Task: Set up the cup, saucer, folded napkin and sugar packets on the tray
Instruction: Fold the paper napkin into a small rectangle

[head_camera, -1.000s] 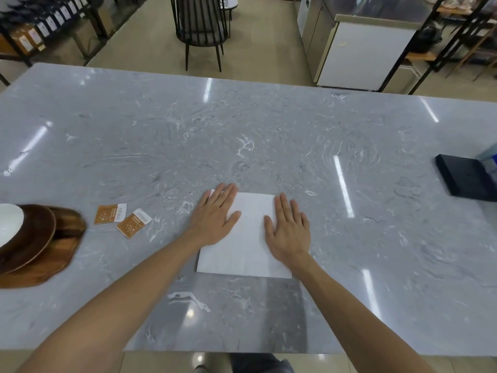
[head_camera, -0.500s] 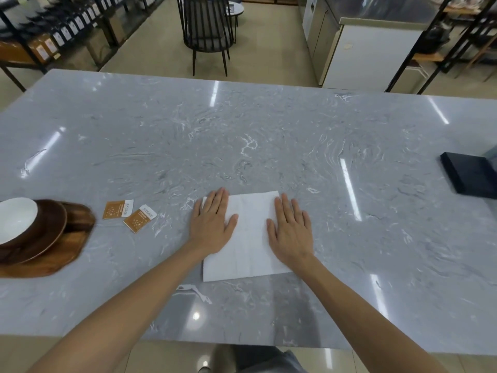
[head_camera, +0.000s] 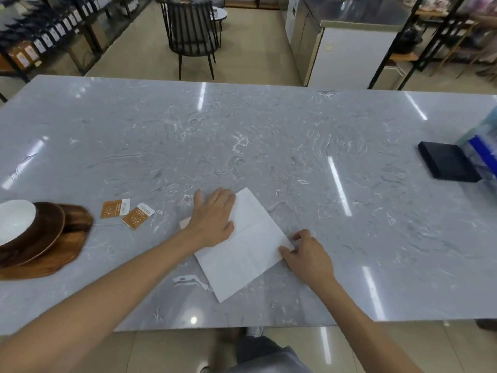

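Observation:
A white napkin lies flat on the grey marble table, turned at an angle. My left hand presses flat on its left part, fingers apart. My right hand pinches the napkin's right corner with thumb and fingertips. Two orange sugar packets lie on the table to the left. At the far left edge a wooden tray carries a dark brown saucer with a white cup on it, partly cut off by the frame.
A black flat box lies at the right, beside a blue and clear package at the frame edge. A black chair, shelves and a steel counter stand beyond the table's far edge.
The napkin has been turned from square to angled. My right hand moved from lying flat on it to gripping its right corner. My left hand stays pressed on it.

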